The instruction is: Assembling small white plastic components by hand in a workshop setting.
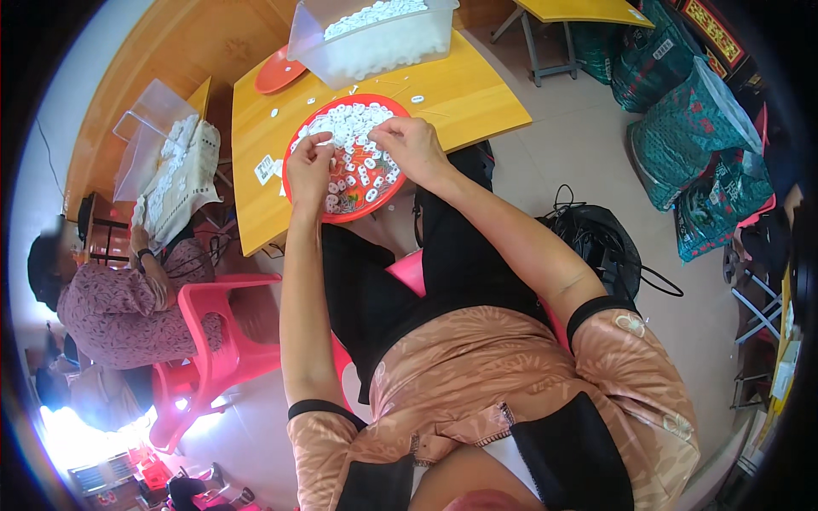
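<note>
A round red tray (pixel 292 128) rests at the near edge of a yellow table, holding many small white oval pieces (pixel 351 123) with dark dots or holes. They are heaped at its far side and scattered nearer me, among thin pin-like bits. Over the tray's left part, my left hand (pixel 311 168) has its thumb and fingers pinched together. My right hand (pixel 412 150) pinches in the same way above the right side of the heap. Whatever sits between the fingertips of either hand is too small to make out.
Behind the tray, a clear plastic bin (pixel 375 47) full of white pieces stands on the yellow table (pixel 256 204) near a red lid (pixel 279 71). Someone (pixel 128 307) works at the left beside a pink chair (pixel 213 341). Green sacks (pixel 694 128) and a black bag (pixel 596 247) lie at right.
</note>
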`<state>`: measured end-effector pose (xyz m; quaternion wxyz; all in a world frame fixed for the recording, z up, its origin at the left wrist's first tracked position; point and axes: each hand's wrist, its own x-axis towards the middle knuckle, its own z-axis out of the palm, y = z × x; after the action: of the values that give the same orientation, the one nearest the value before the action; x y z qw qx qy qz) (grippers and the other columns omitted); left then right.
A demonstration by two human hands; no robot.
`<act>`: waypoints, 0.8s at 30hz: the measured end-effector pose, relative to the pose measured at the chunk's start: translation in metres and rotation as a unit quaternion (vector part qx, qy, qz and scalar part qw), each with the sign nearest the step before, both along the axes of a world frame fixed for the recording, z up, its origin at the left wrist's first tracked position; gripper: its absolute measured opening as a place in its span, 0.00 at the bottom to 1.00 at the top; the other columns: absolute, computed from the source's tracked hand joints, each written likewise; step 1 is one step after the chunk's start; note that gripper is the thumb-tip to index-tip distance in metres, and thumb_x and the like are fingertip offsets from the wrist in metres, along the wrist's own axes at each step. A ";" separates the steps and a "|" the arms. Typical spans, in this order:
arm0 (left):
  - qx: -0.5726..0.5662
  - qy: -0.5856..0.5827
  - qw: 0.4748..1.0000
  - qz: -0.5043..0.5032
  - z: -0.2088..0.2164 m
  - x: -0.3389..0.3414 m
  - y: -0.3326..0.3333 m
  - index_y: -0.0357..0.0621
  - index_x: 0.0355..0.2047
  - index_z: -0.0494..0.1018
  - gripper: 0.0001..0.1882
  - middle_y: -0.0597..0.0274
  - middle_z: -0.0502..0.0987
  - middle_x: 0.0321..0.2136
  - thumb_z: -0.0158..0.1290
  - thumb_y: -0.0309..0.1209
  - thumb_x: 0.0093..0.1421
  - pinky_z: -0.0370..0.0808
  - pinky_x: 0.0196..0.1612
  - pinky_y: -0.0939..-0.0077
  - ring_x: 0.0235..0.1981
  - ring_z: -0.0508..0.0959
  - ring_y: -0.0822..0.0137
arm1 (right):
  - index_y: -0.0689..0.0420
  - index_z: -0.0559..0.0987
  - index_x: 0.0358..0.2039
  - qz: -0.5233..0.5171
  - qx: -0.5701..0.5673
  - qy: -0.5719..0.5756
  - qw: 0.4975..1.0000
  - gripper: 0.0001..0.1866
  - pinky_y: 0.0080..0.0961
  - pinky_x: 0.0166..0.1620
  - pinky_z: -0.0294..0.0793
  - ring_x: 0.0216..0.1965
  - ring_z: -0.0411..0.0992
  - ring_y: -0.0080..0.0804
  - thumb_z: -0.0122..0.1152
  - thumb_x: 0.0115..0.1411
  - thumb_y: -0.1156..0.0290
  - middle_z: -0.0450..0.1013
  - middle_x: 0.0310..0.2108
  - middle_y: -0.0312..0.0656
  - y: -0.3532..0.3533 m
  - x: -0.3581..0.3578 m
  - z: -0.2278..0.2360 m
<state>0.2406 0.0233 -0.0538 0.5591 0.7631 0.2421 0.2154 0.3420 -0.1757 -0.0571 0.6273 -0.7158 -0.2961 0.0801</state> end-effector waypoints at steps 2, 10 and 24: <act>-0.009 -0.002 1.000 -0.011 0.006 -0.005 -0.004 0.34 0.48 0.80 0.10 0.64 0.83 0.31 0.56 0.24 0.68 0.74 0.32 0.81 0.28 0.77 0.78 | 0.64 0.86 0.41 0.003 -0.006 -0.015 1.000 0.13 0.26 0.41 0.80 0.36 0.83 0.28 0.67 0.65 0.66 0.84 0.33 0.46 0.001 -0.002 -0.003; -0.089 -0.005 0.995 -0.037 0.023 -0.020 -0.019 0.35 0.49 0.80 0.10 0.68 0.81 0.30 0.56 0.24 0.69 0.70 0.31 0.86 0.26 0.74 0.81 | 0.63 0.86 0.40 0.048 -0.014 -0.054 0.997 0.12 0.32 0.41 0.80 0.35 0.83 0.38 0.65 0.64 0.68 0.83 0.33 0.51 0.003 -0.009 -0.001; -0.157 -0.039 0.980 -0.112 0.064 -0.029 -0.049 0.36 0.60 0.68 0.19 0.66 0.77 0.28 0.54 0.25 0.70 0.68 0.29 0.85 0.26 0.73 0.79 | 0.69 0.83 0.43 0.160 0.088 0.060 0.981 0.09 0.20 0.44 0.79 0.39 0.80 0.21 0.62 0.69 0.74 0.82 0.36 0.41 0.007 -0.019 0.022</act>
<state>0.2113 -0.0254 0.0103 0.7016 0.6792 0.1635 0.1401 0.3233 -0.1688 -0.0354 0.6837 -0.5947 -0.3748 0.1958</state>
